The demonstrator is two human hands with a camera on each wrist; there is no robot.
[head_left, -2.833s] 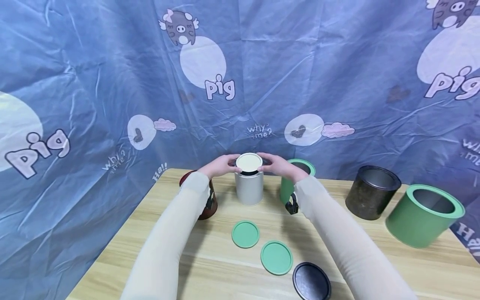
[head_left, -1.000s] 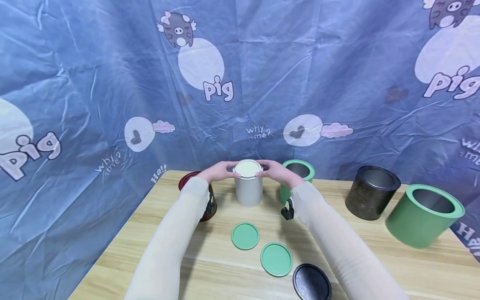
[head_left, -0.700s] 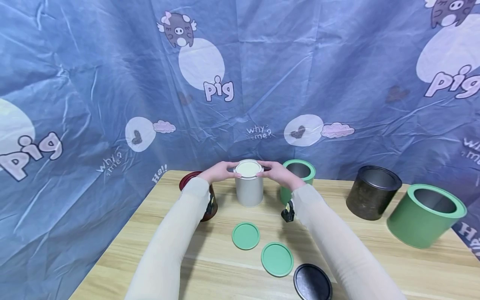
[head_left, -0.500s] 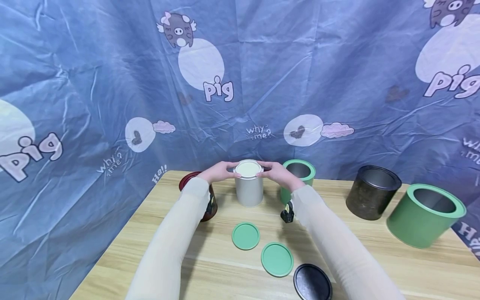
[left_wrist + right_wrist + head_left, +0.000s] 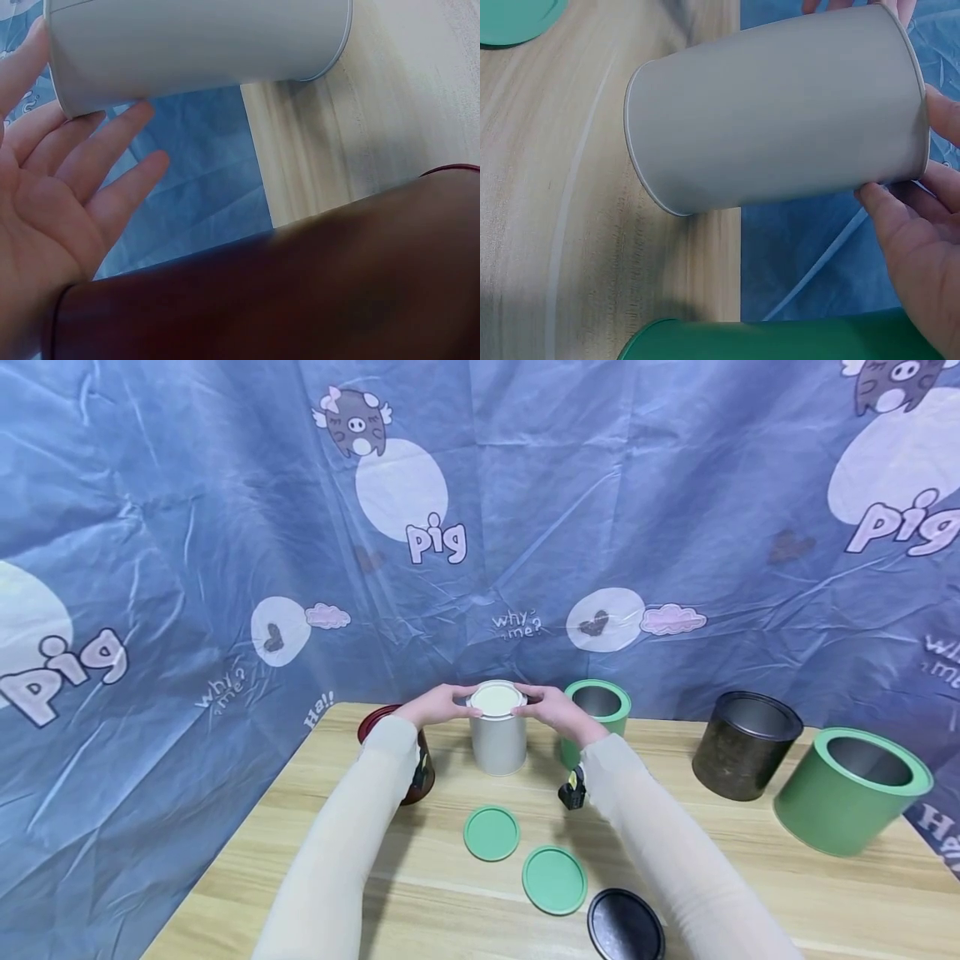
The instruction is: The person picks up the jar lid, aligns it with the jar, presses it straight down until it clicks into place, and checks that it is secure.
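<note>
A white can [image 5: 499, 747] stands upright at the table's far edge, with a white lid [image 5: 497, 699] lying level on its top. My left hand [image 5: 441, 704] holds the lid's left edge, thumb in front and fingers behind. On the opposite edge, my right hand [image 5: 558, 710] grips in the same way. The left wrist view has the can [image 5: 195, 45] on its side in frame, with the left hand's [image 5: 56, 202] lower fingers spread off it. Fingers of the right hand [image 5: 922, 255] touch the can [image 5: 780, 112] near its rim. The lid's top is hidden from both wrist views.
A dark red can [image 5: 417, 789] stands by my left wrist, a green can [image 5: 617, 718] by my right. Farther right are a black can [image 5: 738, 752] and a bigger green can [image 5: 832, 802]. Two green lids [image 5: 491, 833] and a black lid [image 5: 626, 924] lie in front.
Earlier the hands held the white lid tilted above the can, with a dark gap below it. They have since lowered it onto the rim. During the last second the hands barely move.
</note>
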